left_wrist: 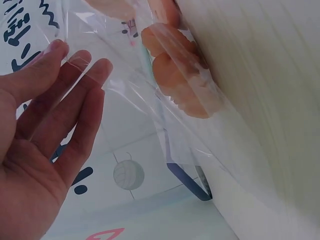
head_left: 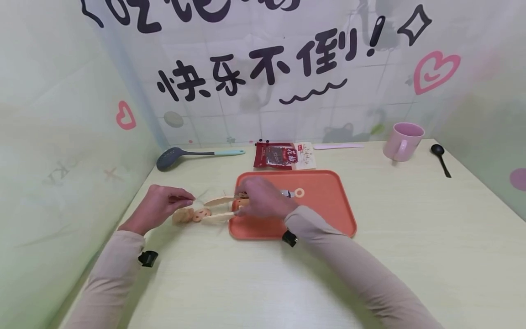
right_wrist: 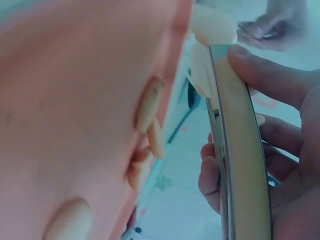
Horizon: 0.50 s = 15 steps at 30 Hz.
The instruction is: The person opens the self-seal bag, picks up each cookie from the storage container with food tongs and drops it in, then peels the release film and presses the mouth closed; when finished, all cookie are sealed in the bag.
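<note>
now in right hand [head_left: 263,196], tongs [right_wrist: 245,150], tray [head_left: 328,196] below

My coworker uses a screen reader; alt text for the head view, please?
A person's left hand pinches a clear bag of tan pieces while the right hand holds tongs pointed toward it past the left edge of an orange tray. Behind the tray lies a red packet; a pink mug stands farther right.
</note>
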Tool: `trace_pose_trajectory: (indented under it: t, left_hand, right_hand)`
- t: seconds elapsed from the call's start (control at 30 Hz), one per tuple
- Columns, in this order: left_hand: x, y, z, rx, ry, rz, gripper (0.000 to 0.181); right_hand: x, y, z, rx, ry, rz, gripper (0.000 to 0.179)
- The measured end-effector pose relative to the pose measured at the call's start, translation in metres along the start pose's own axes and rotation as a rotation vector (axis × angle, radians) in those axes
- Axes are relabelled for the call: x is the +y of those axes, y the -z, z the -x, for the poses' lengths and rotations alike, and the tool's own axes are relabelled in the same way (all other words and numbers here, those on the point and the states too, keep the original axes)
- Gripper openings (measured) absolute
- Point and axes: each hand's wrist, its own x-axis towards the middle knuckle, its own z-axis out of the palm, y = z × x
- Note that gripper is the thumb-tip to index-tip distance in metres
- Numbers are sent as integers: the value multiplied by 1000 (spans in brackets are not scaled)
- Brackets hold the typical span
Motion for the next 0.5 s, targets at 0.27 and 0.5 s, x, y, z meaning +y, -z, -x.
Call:
trace_pose_trajectory:
  t: [0.27,0.5]
  left_hand:
    - [-1,-2,-3,-16,-5,-17,14]
    - [-4,-1,-1,-28,20,-24,15]
  right_hand:
    - [28,29,35,14,-74,-64,32]
    - [54,40,51,48,-90,-58,24]
